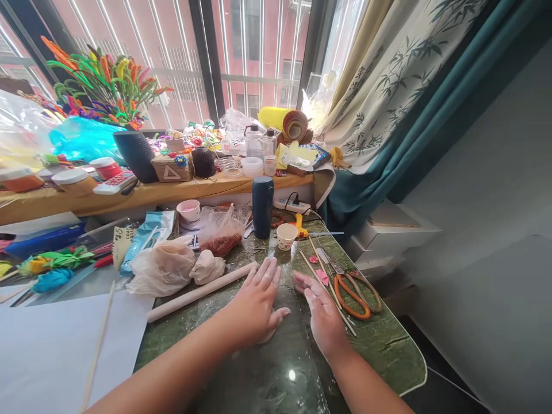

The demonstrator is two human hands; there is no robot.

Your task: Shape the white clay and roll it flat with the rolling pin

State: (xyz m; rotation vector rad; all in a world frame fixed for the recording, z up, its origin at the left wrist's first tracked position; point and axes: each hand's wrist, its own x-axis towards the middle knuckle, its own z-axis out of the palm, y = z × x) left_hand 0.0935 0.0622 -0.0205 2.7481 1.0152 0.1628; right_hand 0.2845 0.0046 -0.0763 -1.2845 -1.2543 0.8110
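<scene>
My left hand [261, 302] lies palm down on a clear plastic sheet [259, 374] with its fingers stretched and whitish residue on them. Whether anything is under the palm is hidden. To its right, my right hand [323, 316] is turned on its side at the sheet's edge, fingers extended, holding nothing visible. A pale rolling pin [198, 294] rests just left of my left fingertips. Behind the pin sits an off-white lump of clay [207, 268] beside a crumpled plastic bag [164, 267]. Right of my right hand are thin wooden sticks [330, 287] and orange-handled scissors [354, 299].
A dark blue bottle [263, 208], a paper cup [287, 236] and a yellow glue gun [299, 225] stand farther back. White paper [56, 351] covers the left side. A crowded ledge [207, 188] runs below the window. The table's rounded edge [425, 368] is at right.
</scene>
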